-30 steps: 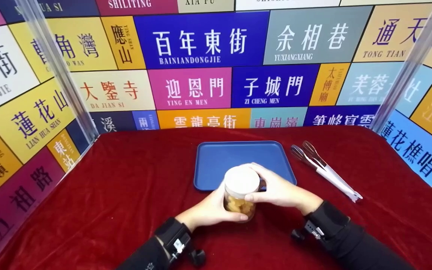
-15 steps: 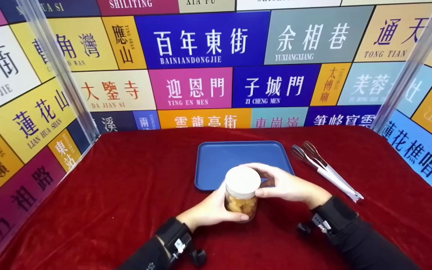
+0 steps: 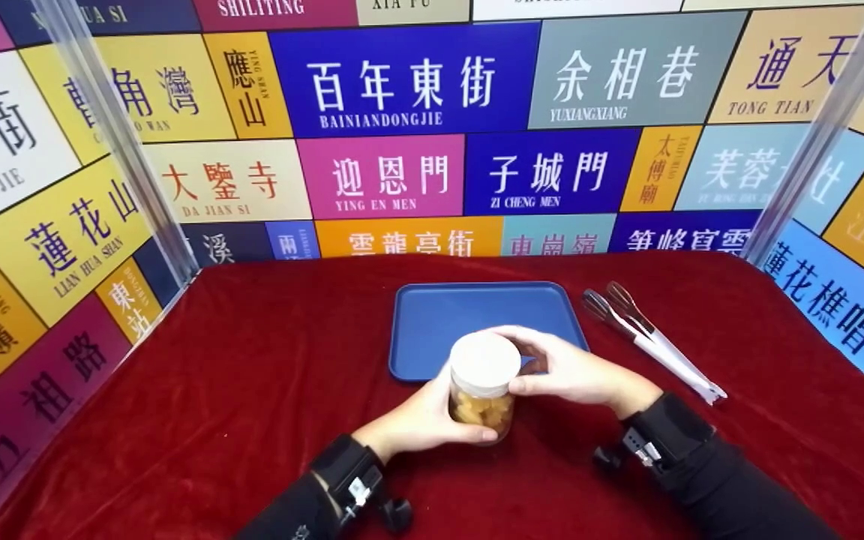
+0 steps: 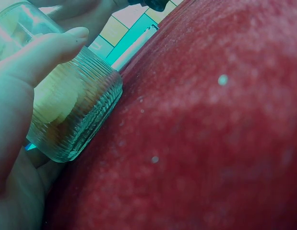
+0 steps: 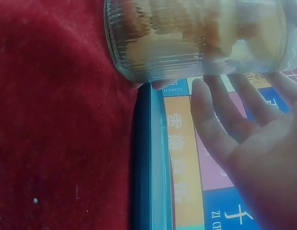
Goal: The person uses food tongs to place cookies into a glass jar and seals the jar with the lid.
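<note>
A clear ribbed jar (image 3: pixel 483 411) with yellowish chunks inside stands upright in front of the blue tray, capped by a white lid (image 3: pixel 486 364). My left hand (image 3: pixel 418 421) grips the jar's body low down, thumb across the near side. In the left wrist view that thumb lies over the ribbed glass (image 4: pixel 98 103). My right hand (image 3: pixel 574 376) holds the lid's right side, thumb at the near edge and fingers reaching round the back. The right wrist view has the jar's side (image 5: pixel 186 45) at the top, with fingers (image 5: pixel 208 112) passing behind it.
Behind the jar lies a blue tray (image 3: pixel 439 315). A pair of tongs (image 3: pixel 668 361) with light handles rests to its right. Red cloth (image 3: pixel 252 390) covers the table, and panels with place names (image 3: pixel 402 82) stand along the back and sides.
Over the first half second my right hand and wrist shifted to the right, and the thumb moved from the lid's front to its right edge. Left hand and jar have stayed nearly still.
</note>
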Tool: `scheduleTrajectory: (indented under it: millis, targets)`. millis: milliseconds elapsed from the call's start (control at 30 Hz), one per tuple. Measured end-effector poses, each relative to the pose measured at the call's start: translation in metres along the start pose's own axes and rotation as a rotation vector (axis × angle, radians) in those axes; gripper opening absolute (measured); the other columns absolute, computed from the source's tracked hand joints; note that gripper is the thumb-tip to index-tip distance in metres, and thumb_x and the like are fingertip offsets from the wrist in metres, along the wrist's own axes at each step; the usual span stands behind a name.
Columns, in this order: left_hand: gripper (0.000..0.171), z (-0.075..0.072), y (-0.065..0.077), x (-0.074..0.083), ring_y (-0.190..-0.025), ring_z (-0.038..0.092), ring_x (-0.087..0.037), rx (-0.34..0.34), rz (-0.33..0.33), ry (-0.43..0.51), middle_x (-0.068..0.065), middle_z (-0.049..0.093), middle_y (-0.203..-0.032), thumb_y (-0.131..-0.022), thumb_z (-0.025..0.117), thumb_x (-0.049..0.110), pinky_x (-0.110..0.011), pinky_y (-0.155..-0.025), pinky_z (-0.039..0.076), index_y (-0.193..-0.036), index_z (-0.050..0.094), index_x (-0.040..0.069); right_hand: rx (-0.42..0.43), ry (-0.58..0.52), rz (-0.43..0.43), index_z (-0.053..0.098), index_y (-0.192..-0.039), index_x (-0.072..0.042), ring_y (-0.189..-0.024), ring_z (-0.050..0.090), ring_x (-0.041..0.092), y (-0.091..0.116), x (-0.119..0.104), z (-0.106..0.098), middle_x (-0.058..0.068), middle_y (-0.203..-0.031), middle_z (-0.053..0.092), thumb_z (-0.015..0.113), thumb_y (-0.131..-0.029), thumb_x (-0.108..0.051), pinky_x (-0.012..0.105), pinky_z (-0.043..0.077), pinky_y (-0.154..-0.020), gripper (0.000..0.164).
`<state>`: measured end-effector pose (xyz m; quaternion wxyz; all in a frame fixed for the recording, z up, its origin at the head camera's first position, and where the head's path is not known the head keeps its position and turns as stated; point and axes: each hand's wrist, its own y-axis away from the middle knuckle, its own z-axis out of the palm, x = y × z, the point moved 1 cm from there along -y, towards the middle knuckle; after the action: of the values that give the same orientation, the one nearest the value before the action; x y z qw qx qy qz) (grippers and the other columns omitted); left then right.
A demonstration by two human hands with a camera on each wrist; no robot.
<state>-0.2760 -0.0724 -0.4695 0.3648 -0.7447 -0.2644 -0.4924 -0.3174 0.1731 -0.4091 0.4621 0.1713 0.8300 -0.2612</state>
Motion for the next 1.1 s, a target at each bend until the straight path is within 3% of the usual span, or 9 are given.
scheduleTrajectory:
  millis: [633, 1100]
  targets:
    - [0.114, -0.001, 0.001, 0.0, -0.136, 0.053, -0.012, 0.015, -0.012, -0.051, 0.005, 0.052, -0.149, -0.081, 0.094, 0.014, -0.034, -0.121, 0.038, -0.166, 0.018, 0.02, 0.114, 0.173, 0.055, 0.046, -0.152, -0.008, -0.125, 0.06, 0.02, -0.003, -0.007, 0.016, 0.009, -0.14, 0.061, 0.087, -0.091, -0.025, 0.041, 0.06, -0.095, 0.075]
    - [0.114, -0.001, 0.001, 0.001, -0.138, 0.053, -0.013, 0.012, -0.01, -0.038, 0.004, 0.052, -0.15, -0.082, 0.094, 0.013, -0.034, -0.121, 0.038, -0.166, 0.018, 0.02, 0.086, 0.158, 0.058, 0.044, -0.154, -0.008, -0.129, 0.057, 0.019, -0.002, -0.007, 0.014, 0.009, -0.144, 0.057, 0.086, -0.093, -0.022, 0.04, 0.058, -0.1, 0.075]
